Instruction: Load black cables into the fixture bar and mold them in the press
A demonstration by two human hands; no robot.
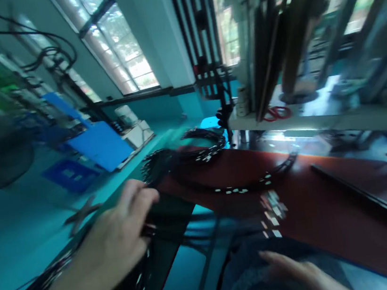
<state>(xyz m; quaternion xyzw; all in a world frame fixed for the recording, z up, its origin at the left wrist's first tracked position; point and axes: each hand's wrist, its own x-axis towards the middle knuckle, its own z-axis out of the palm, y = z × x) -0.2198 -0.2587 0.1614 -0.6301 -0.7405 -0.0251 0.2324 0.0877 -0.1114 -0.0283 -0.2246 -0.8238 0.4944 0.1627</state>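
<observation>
Left hand (128, 232) and right hand (299, 269) flanking a sideways run of thin black cables (209, 237)

A broad reddish-brown bench (322, 204) is stretching away ahead and to the right, while a dark, nearly black work surface (170, 214) is slanting along the left; a pale gap is opening between them. On the bench's far left part, a thick looped coil of black cables (210, 134) is lying beyond both hands.

Nearer, the thin black cables are spanning that gap, their long axis running roughly left to right. Their left end is disappearing beside the left hand's thumb, and their right end is lying just beyond the right hand's fingertip. So the left hand is sitting nearer one end, the right hand nearer the other.

The left hand's fingers are curling over the dark surface; blur is hiding whether they are gripping the cables. The right hand is hovering low over blue-grey fabric (253, 270), one finger pointing left, the others largely out of sight, so its grip cannot be told.

Smallest of all, white blocky connectors (274, 221) are clustering at the cables' right end.
</observation>
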